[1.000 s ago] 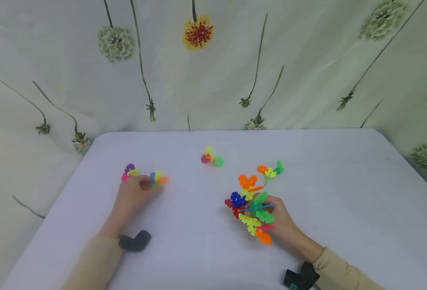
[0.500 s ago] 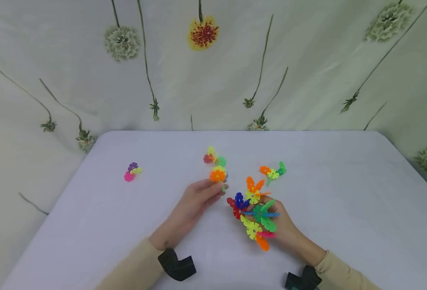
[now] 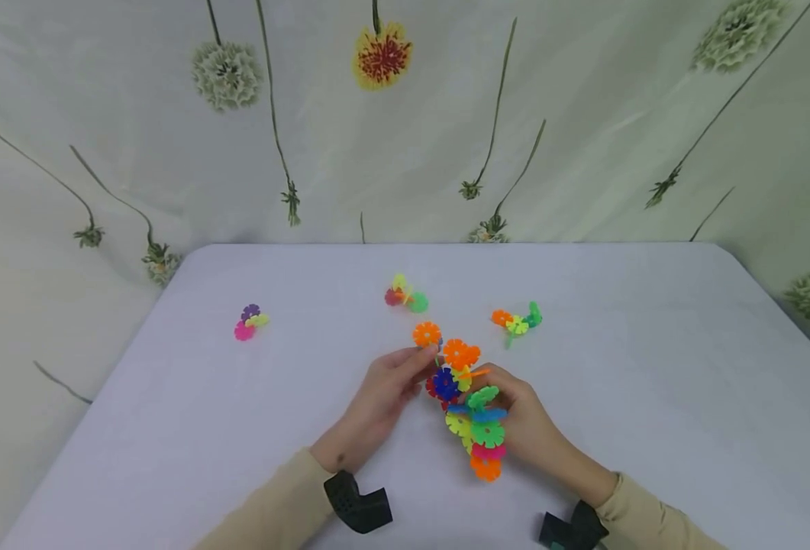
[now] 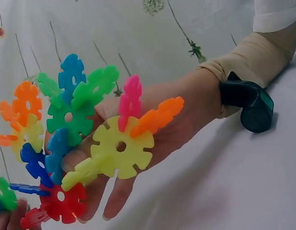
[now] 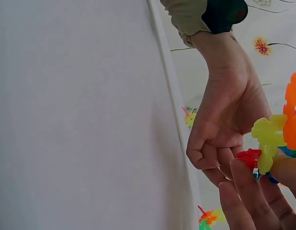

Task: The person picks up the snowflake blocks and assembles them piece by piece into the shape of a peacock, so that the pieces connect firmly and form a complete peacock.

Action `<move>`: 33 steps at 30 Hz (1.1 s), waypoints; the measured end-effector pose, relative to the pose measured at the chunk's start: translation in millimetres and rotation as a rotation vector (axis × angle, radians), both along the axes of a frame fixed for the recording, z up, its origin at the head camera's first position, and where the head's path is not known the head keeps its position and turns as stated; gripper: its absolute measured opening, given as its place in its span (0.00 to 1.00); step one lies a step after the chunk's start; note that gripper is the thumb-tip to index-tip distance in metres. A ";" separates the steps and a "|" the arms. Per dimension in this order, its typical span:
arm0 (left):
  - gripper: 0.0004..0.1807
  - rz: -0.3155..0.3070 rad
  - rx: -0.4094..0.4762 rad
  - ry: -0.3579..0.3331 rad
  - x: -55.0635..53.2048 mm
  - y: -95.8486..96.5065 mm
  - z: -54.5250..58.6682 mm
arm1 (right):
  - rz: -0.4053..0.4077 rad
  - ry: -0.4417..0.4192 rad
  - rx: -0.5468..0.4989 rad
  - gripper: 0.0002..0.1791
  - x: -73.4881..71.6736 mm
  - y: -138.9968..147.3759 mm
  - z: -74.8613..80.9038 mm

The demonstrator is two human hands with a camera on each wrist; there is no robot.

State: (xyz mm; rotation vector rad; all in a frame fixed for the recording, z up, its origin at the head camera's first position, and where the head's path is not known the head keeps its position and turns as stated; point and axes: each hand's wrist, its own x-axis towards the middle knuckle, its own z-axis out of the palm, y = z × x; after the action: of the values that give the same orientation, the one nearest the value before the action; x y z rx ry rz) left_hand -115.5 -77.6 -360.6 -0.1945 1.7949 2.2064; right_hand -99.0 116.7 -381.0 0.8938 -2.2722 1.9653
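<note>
My right hand grips a large cluster of interlocking snowflake discs in red, blue, yellow, green, pink and orange. In the left wrist view its fingers reach behind the discs, which partly cover them. Thumb and fingers of my left hand pinch a small disc cluster whose orange disc faces up; a green disc of it shows in the left wrist view. In the head view the small cluster is right beside the big one's orange and dark blue discs. The right wrist view shows both hands' fingers close together.
Three small disc clusters lie on the white table: a purple, yellow and pink one at left, a yellow, red and green one at the back, and an orange, yellow and green one behind my right hand. A flower-print cloth hangs behind.
My left hand has carried the small cluster from the left side across to the big cluster. My right hand has stayed nearly in place while turning the big cluster.
</note>
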 end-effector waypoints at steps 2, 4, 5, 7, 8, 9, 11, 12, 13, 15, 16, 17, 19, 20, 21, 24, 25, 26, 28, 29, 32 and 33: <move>0.22 -0.001 0.020 0.001 0.1 1.8 -1.3 | -0.004 -0.005 0.007 0.13 -0.7 -0.5 0.0; 0.21 0.000 0.034 -0.003 0.4 3.1 -2.2 | -0.008 -0.013 0.015 0.13 -1.3 -0.9 0.0; 0.21 0.001 0.038 -0.004 0.6 3.6 -2.5 | -0.010 -0.014 0.017 0.13 -1.5 -1.0 -0.1; 0.20 0.008 0.037 -0.006 0.9 4.3 -2.9 | -0.009 -0.012 0.018 0.13 -1.7 -1.2 -0.6; 0.20 0.013 0.034 -0.006 1.2 4.6 -2.7 | -0.008 -0.004 0.020 0.13 -2.0 -1.3 -0.9; 0.20 0.017 0.030 -0.008 1.2 4.9 -2.6 | -0.007 -0.002 0.019 0.13 -2.2 -1.3 -1.3; 0.19 0.018 0.019 -0.008 1.1 5.5 -3.2 | -0.003 0.001 0.015 0.14 -2.2 -1.6 -1.7; 0.19 0.015 0.011 -0.006 1.1 5.8 -3.5 | 0.000 -0.002 0.012 0.13 -2.1 -1.8 -1.7; 0.20 0.013 0.003 -0.003 1.1 6.1 -3.6 | 0.006 -0.011 0.001 0.13 -1.9 -1.9 -1.8; 0.20 0.010 -0.009 0.002 1.3 6.5 -4.1 | 0.025 -0.048 -0.037 0.13 -1.2 -2.5 -1.8; 0.20 0.008 -0.011 0.002 1.6 6.6 -4.2 | 0.037 -0.074 -0.062 0.14 -0.7 -3.0 -2.0; 0.21 0.007 -0.009 0.002 2.0 6.7 -4.3 | 0.042 -0.100 -0.083 0.16 0.0 -3.5 -2.1; 0.21 0.011 0.006 0.000 2.7 6.7 -4.0 | 0.045 -0.179 -0.134 0.21 1.6 -4.9 -2.8; 0.21 0.015 0.017 -0.003 3.0 6.7 -3.9 | 0.038 -0.217 -0.149 0.24 2.4 -5.8 -3.2; 0.21 0.022 0.028 -0.005 3.2 6.8 -3.6 | 0.033 -0.272 -0.176 0.25 3.3 -7.0 -3.4; 0.21 0.038 0.042 -0.008 3.7 6.8 -2.3 | 0.026 -0.444 -0.207 0.25 5.6 -10.0 -3.3; 0.21 0.044 0.038 -0.009 4.1 6.8 -1.8 | 0.043 -0.507 -0.215 0.25 6.3 -10.6 -3.0; 0.21 0.046 0.033 -0.009 4.5 6.9 -1.4 | 0.068 -0.563 -0.218 0.26 6.8 -11.0 -2.5; 0.21 0.044 0.015 -0.003 5.8 7.1 -0.7 | 0.145 -0.662 -0.228 0.30 7.7 -11.0 -2.0; 0.20 0.040 0.007 -0.002 6.3 7.3 -0.3 | 0.187 -0.707 -0.245 0.32 8.2 -10.6 -1.7; 0.21 0.024 -0.016 0.024 8.3 7.5 0.4 | 0.264 -0.781 -0.278 0.34 8.6 -9.7 -1.7; 0.21 0.022 -0.020 0.034 8.8 7.5 0.8 | 0.279 -0.809 -0.299 0.35 8.7 -9.4 -1.7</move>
State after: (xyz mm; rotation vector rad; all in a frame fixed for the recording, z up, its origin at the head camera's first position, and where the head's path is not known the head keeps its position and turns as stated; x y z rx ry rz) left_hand -106.7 -70.1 -359.7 -0.1818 1.8414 2.2208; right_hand -90.3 107.3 -382.8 0.4350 -2.1058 3.1333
